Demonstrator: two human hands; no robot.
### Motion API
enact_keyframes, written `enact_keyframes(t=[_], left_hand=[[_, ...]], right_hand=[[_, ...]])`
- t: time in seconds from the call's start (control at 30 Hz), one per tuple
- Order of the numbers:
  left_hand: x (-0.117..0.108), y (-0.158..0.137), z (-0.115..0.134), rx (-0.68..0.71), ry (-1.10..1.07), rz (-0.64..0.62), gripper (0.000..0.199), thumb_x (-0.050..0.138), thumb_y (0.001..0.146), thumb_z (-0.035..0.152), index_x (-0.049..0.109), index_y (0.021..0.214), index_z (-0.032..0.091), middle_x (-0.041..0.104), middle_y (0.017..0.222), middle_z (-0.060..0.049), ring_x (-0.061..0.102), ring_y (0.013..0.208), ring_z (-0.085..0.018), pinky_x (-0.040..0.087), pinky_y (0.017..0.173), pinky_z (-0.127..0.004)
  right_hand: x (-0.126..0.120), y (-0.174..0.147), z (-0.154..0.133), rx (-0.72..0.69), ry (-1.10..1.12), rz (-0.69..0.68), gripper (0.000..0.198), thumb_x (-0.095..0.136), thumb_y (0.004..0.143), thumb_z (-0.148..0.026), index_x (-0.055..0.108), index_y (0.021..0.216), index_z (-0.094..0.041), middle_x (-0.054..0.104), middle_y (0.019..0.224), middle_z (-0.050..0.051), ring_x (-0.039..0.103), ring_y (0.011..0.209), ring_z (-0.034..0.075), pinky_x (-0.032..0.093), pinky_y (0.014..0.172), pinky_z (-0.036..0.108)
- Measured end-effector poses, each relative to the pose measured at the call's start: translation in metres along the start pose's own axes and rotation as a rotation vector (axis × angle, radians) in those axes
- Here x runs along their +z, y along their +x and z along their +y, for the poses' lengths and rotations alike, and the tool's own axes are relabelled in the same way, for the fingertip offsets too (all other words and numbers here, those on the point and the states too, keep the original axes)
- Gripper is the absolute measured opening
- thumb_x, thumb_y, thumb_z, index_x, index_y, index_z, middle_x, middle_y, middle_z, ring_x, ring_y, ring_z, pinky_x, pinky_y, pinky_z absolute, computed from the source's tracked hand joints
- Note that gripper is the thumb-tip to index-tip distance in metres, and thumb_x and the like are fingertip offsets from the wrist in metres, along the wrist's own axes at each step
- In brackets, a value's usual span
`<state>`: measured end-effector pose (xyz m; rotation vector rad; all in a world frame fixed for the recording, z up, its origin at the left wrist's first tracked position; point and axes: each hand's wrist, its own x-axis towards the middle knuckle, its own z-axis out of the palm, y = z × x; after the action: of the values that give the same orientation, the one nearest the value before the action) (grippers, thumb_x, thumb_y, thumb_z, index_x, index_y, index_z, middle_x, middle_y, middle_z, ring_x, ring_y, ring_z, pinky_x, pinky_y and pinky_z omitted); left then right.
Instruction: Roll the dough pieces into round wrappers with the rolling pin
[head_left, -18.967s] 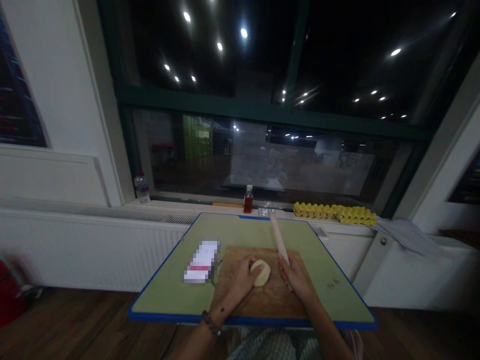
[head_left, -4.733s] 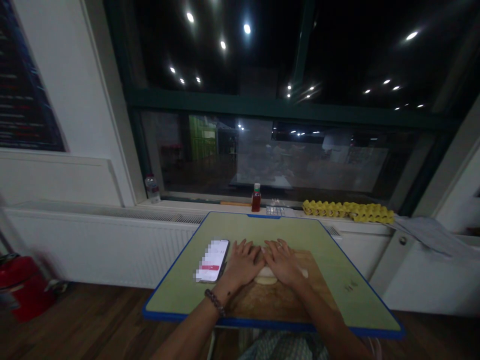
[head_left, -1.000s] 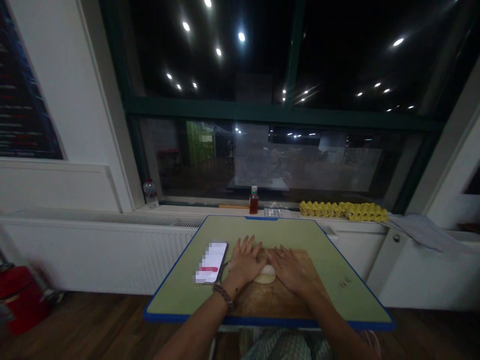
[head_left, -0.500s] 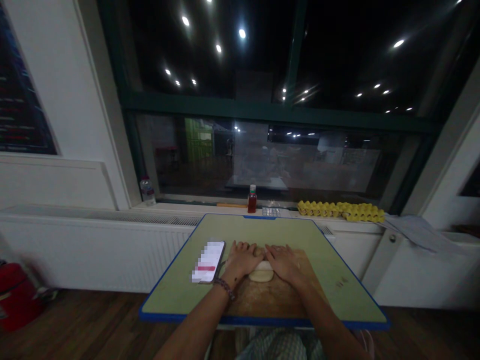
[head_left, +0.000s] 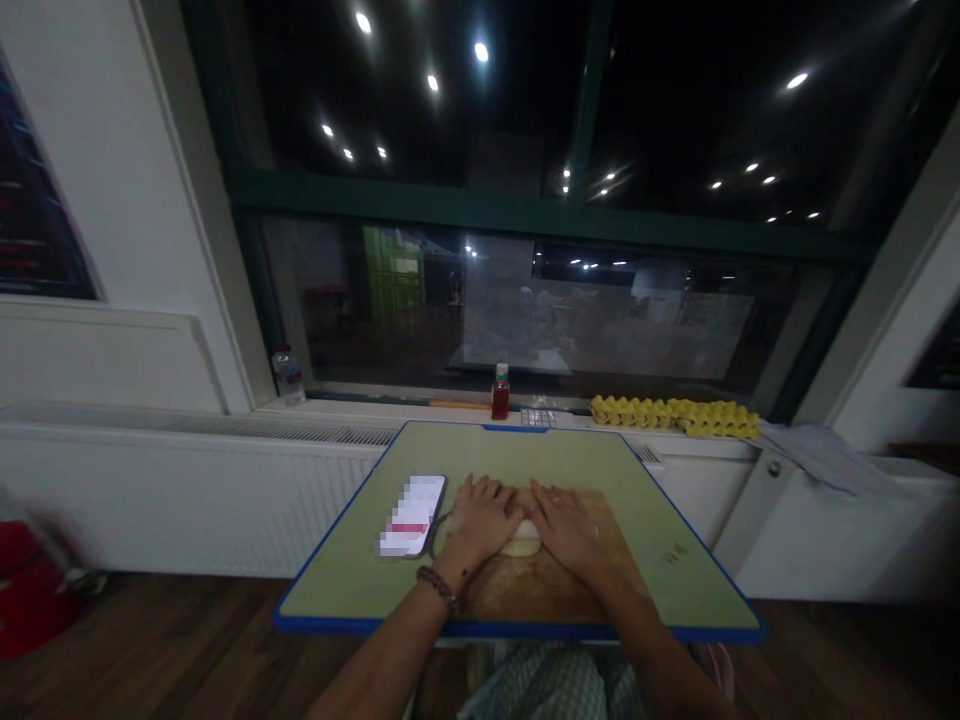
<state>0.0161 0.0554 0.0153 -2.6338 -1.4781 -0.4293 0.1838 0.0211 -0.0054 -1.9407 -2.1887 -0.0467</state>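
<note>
A pale lump of dough (head_left: 519, 548) lies on the brown wooden board (head_left: 540, 595), which has a dusting of white on it. Over its far side, between my thumbs, shows a whitish rounded strip (head_left: 527, 530); my palms hide most of it, so I cannot tell whether it is dough or a roller. My left hand (head_left: 484, 520) presses down on the left, fingers stretched forward, a beaded bracelet (head_left: 439, 588) at the wrist. On the right my right hand (head_left: 564, 525) lies flat the same way, fingers spread and pointing away from me.
A phone (head_left: 414, 515) with a lit screen lies left of my left hand on the green, blue-edged table (head_left: 345, 575). Along the windowsill stand a red-filled bottle (head_left: 500, 395), a clear bottle (head_left: 287, 375) and yellow egg trays (head_left: 675, 415). A grey cloth (head_left: 817, 455) lies at right.
Both hands keep their flat pose on the board, and less of the dough shows in front of them. The whole view has shifted slightly, so everything sits a little higher and further left.
</note>
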Motion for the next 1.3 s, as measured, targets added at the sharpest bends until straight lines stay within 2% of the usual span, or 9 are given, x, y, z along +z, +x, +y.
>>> enact_keyframes(t=[0.2, 0.4, 0.57, 0.63, 0.8, 0.9, 1.0, 1.17, 1.3], left_hand=[[0.005, -0.014, -0.001, 0.044, -0.028, 0.062, 0.043, 0.028, 0.097, 0.035, 0.054, 0.13, 0.026, 0.057, 0.134, -0.004, 0.046, 0.125, -0.024, 0.024, 0.11, -0.045], [0.009, 0.008, -0.01, -0.041, -0.048, -0.045, 0.05, 0.025, 0.095, 0.035, 0.043, 0.141, 0.022, 0.05, 0.142, -0.007, 0.042, 0.13, -0.024, 0.028, 0.108, -0.044], [0.01, 0.028, -0.013, -0.168, -0.051, -0.075, 0.057, 0.031, 0.092, 0.037, 0.039, 0.144, 0.015, 0.045, 0.146, -0.012, 0.036, 0.136, -0.028, 0.026, 0.111, -0.045], [0.011, 0.026, -0.011, -0.176, -0.036, -0.049, 0.057, 0.032, 0.092, 0.038, 0.04, 0.143, 0.014, 0.044, 0.146, -0.013, 0.034, 0.137, -0.03, 0.023, 0.112, -0.048], [0.01, 0.0, -0.005, -0.013, -0.035, 0.021, 0.049, 0.026, 0.097, 0.037, 0.043, 0.141, 0.024, 0.044, 0.148, -0.006, 0.031, 0.139, -0.026, 0.019, 0.114, -0.048], [0.005, -0.016, -0.006, 0.087, -0.079, 0.001, 0.048, 0.022, 0.099, 0.037, 0.04, 0.142, 0.027, 0.043, 0.148, -0.004, 0.033, 0.138, -0.023, 0.023, 0.113, -0.046], [0.001, -0.021, -0.009, 0.118, -0.149, -0.034, 0.047, 0.021, 0.1, 0.038, 0.036, 0.144, 0.029, 0.042, 0.149, -0.002, 0.034, 0.137, -0.019, 0.023, 0.113, -0.041], [0.003, 0.003, -0.013, 0.016, -0.156, -0.165, 0.052, 0.02, 0.099, 0.04, 0.032, 0.147, 0.024, 0.036, 0.153, -0.005, 0.029, 0.141, -0.021, 0.023, 0.113, -0.043], [0.008, 0.028, -0.015, -0.13, -0.101, -0.168, 0.056, 0.026, 0.095, 0.04, 0.032, 0.148, 0.021, 0.03, 0.155, -0.01, 0.023, 0.143, -0.028, 0.02, 0.113, -0.051]], right_hand=[[0.0, -0.012, -0.001, -0.109, -0.068, 0.002, 0.054, 0.016, 0.097, -0.023, 0.041, 0.144, -0.017, 0.04, 0.149, 0.008, 0.033, 0.139, 0.025, 0.016, 0.116, 0.046], [-0.006, 0.004, -0.003, -0.09, -0.063, -0.052, 0.052, 0.019, 0.097, -0.024, 0.048, 0.139, -0.015, 0.047, 0.143, 0.012, 0.039, 0.135, 0.024, 0.021, 0.114, 0.042], [0.0, 0.03, 0.004, 0.048, -0.013, -0.117, 0.053, 0.02, 0.097, -0.03, 0.034, 0.147, -0.018, 0.036, 0.151, 0.009, 0.029, 0.141, 0.025, 0.014, 0.115, 0.047], [0.003, 0.033, 0.007, 0.044, -0.011, -0.112, 0.054, 0.021, 0.097, -0.03, 0.031, 0.149, -0.018, 0.034, 0.152, 0.009, 0.026, 0.142, 0.025, 0.012, 0.116, 0.048], [0.002, 0.009, 0.004, -0.046, -0.047, -0.039, 0.053, 0.018, 0.098, -0.027, 0.039, 0.145, -0.017, 0.038, 0.15, 0.011, 0.026, 0.142, 0.026, 0.009, 0.116, 0.05], [-0.003, -0.012, -0.003, -0.085, -0.068, 0.014, 0.054, 0.019, 0.096, -0.023, 0.036, 0.147, -0.016, 0.035, 0.151, 0.01, 0.026, 0.142, 0.026, 0.012, 0.116, 0.049], [-0.008, -0.022, -0.008, -0.064, -0.055, 0.045, 0.054, 0.018, 0.097, -0.027, 0.036, 0.147, -0.016, 0.039, 0.149, 0.01, 0.029, 0.141, 0.024, 0.013, 0.117, 0.046], [-0.006, -0.003, -0.005, -0.065, -0.059, 0.005, 0.051, 0.02, 0.097, -0.026, 0.048, 0.14, -0.017, 0.047, 0.144, 0.011, 0.032, 0.139, 0.027, 0.011, 0.116, 0.05], [0.001, 0.028, 0.005, -0.005, -0.059, -0.097, 0.05, 0.023, 0.097, -0.024, 0.047, 0.14, -0.02, 0.042, 0.147, 0.009, 0.029, 0.14, 0.025, 0.01, 0.115, 0.05]])
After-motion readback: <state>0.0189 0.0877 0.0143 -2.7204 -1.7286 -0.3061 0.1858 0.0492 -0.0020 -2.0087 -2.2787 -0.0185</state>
